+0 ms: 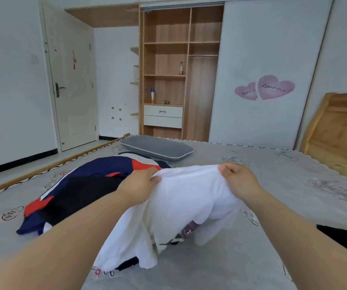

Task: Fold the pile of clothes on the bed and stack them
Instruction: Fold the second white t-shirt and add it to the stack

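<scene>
On the bed, a pillow lies at the far edge; the clothes pile lies left, a held shirt beside it.

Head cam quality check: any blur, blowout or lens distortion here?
Head view: the white garment is blown out, its folds barely readable; the left hand and right hand are slightly soft; wide-angle bending bows the wardrobe edges and the door; lighting is flat, shadows faint.

matt white cloth garment, wooden wardrobe
</scene>
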